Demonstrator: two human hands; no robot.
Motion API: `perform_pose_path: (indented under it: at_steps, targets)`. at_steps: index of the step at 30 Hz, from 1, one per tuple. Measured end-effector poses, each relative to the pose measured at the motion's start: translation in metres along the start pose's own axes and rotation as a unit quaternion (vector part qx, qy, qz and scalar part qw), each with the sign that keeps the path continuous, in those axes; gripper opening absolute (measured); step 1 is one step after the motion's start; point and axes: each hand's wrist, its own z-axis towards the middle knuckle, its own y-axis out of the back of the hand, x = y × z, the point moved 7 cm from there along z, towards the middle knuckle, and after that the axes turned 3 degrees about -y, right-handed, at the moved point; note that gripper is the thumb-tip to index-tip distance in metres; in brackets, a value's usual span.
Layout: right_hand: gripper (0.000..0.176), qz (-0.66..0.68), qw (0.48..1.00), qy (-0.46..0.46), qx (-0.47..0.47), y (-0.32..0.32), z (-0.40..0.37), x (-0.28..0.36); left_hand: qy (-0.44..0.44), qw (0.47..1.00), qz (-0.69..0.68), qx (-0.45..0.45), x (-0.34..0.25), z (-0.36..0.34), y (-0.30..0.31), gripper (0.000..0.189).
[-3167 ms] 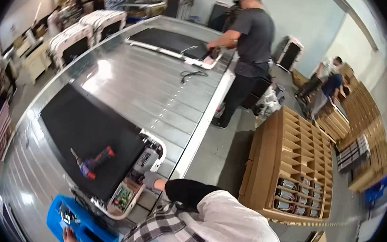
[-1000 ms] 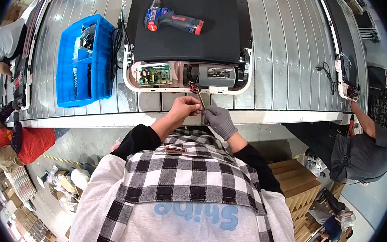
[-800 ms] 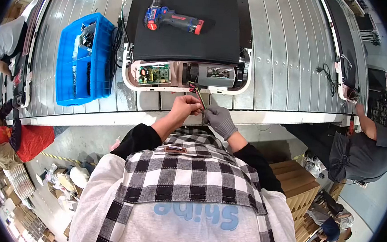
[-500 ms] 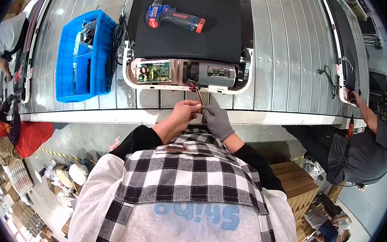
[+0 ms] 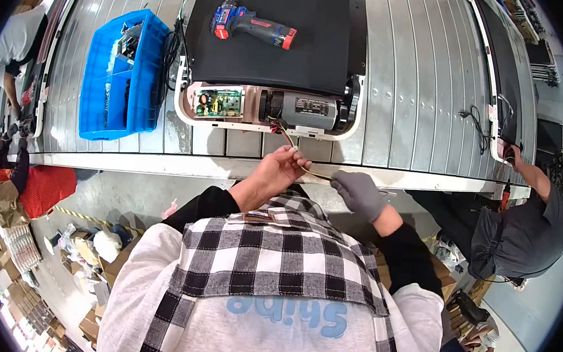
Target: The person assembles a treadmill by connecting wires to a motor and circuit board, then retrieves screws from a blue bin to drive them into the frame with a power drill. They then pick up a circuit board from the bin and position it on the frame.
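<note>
My bare left hand pinches a bundle of thin wires just in front of the white housing. The wires run up to the grey cylindrical motor. A yellow-green wire stretches sideways from my left fingers to my right hand, which wears a grey glove and is closed on it. Left of the motor sits a green circuit board. Behind them lies a black belt with a blue and black cordless drill on top.
A blue divided bin with parts stands on the slatted metal conveyor, beside a black cable. At right, a co-worker reaches to another unit. More people are at left. The conveyor's front edge crosses before me.
My right hand has moved away to the right from my left hand, drawing the yellow-green wire out sideways between them. My left hand stays near the same place, its fingers shifted slightly.
</note>
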Motion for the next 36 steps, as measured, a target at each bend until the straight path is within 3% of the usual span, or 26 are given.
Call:
perform_pose_path:
  at_steps: [2,3,4,6,8,10,12,13,16,18,19,22,24,29,36]
  targets:
    - [0.016,0.007,0.996,-0.050,0.077,0.002,-0.014,-0.027,0.006,0.999,-0.021,0.036,0.004,0.007,0.017,0.004]
    - [0.017,0.027,0.992,-0.055,0.109,-0.008,-0.021,-0.044,-0.011,0.999,0.019,-0.045,0.004,0.003,0.017,0.007]
    - [0.015,-0.027,0.973,-0.095,0.210,-0.026,-0.027,-0.063,-0.025,0.996,0.072,-0.039,0.002,0.007,0.026,0.007]
    - [0.017,-0.281,0.917,-0.009,0.281,-0.043,-0.020,-0.075,-0.053,0.980,0.175,-0.084,-0.006,0.011,0.051,0.009]
    - [0.025,-0.082,0.995,0.049,0.015,-0.007,0.031,-0.037,-0.093,0.961,0.241,-0.101,-0.019,0.008,0.062,0.008]
    - [0.024,0.000,0.985,0.123,-0.124,0.016,0.090,0.016,-0.130,0.918,0.345,-0.145,-0.032,0.000,0.063,0.007]
    - [0.026,-0.075,0.990,0.102,-0.059,0.010,0.139,0.068,-0.177,0.859,0.446,-0.177,-0.047,-0.008,0.058,0.005]
    - [0.025,-0.157,0.974,0.149,-0.071,-0.008,0.159,0.079,-0.223,0.842,0.459,-0.173,-0.056,-0.004,0.070,0.004]
    - [0.018,-0.237,0.967,0.083,0.048,-0.050,0.203,0.069,-0.239,0.713,0.641,-0.155,-0.084,-0.012,0.061,0.010]
    - [0.018,-0.218,0.958,0.182,0.043,-0.034,0.191,0.069,-0.243,0.583,0.763,-0.135,-0.104,-0.014,0.048,0.013]
    - [0.014,-0.207,0.963,0.167,0.051,-0.030,0.188,0.059,-0.243,0.547,0.790,-0.130,-0.112,-0.017,0.031,0.013]
    - [0.014,-0.135,0.972,0.189,-0.033,-0.019,0.170,0.042,-0.265,0.455,0.842,-0.119,-0.134,-0.004,0.013,0.011]
    - [0.013,-0.103,0.974,0.183,-0.089,-0.022,0.164,0.035,-0.365,0.371,0.853,-0.035,-0.140,-0.006,-0.016,0.010]
    - [0.014,-0.099,0.966,0.148,-0.185,-0.019,0.153,0.023,-0.312,0.364,0.878,0.001,-0.154,0.012,-0.013,0.007]
    - [0.015,-0.075,0.986,0.058,-0.138,-0.018,0.152,0.031,-0.311,0.367,0.876,-0.030,-0.150,0.017,-0.008,0.006]
